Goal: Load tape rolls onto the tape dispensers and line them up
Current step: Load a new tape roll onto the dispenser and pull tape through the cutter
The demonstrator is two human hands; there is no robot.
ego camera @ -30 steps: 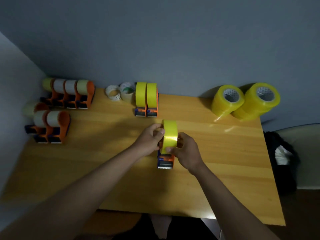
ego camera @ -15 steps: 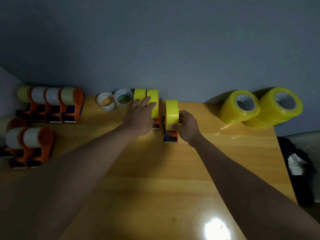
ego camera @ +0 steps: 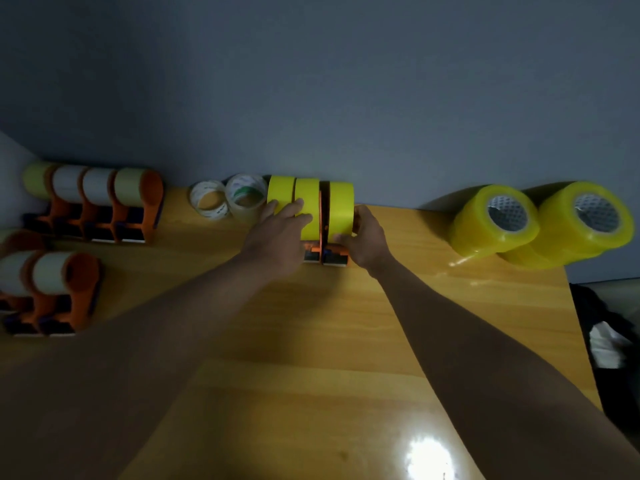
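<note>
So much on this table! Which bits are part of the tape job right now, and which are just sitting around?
In the job:
- third yellow dispenser, gripped by the right hand
- two yellow dispensers already lined up, left hand resting on them

Lying about:
- two loose clear tape rolls
- big yellow rolls
- orange dispensers at the left
- dark bag beside the table

A dim grey-blue wall rises behind a glossy yellow wooden table, a paler wall closes the left corner, a bright light glare marks the tabletop's near edge, and dark floor lies at right.
</note>
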